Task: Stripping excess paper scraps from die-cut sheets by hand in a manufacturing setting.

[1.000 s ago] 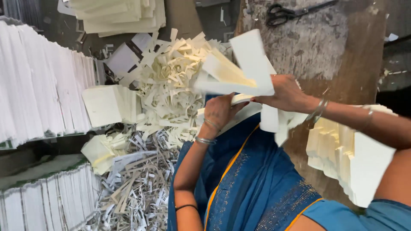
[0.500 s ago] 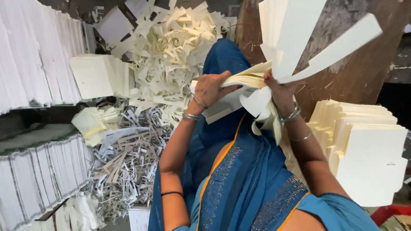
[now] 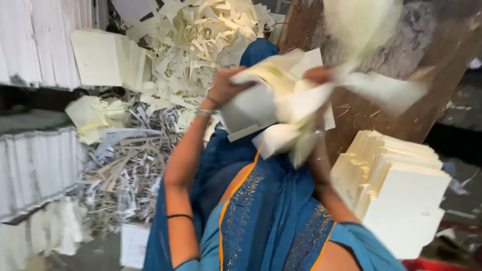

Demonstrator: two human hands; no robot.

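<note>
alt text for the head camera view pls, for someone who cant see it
Both hands, left hand and right hand, clutch a motion-blurred bundle of cream paper sheets above a blue garment. A neat stack of cream sheets sits right, paper scraps left.

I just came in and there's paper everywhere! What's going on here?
A person in blue cloth holds a bunch of cream paper sheets up in both hands. The left hand grips one side, the right hand the other, and some sheets are a blur of motion. A stack of cream sheets sits at the right, and a heap of paper strips lies beyond the hands.
</note>
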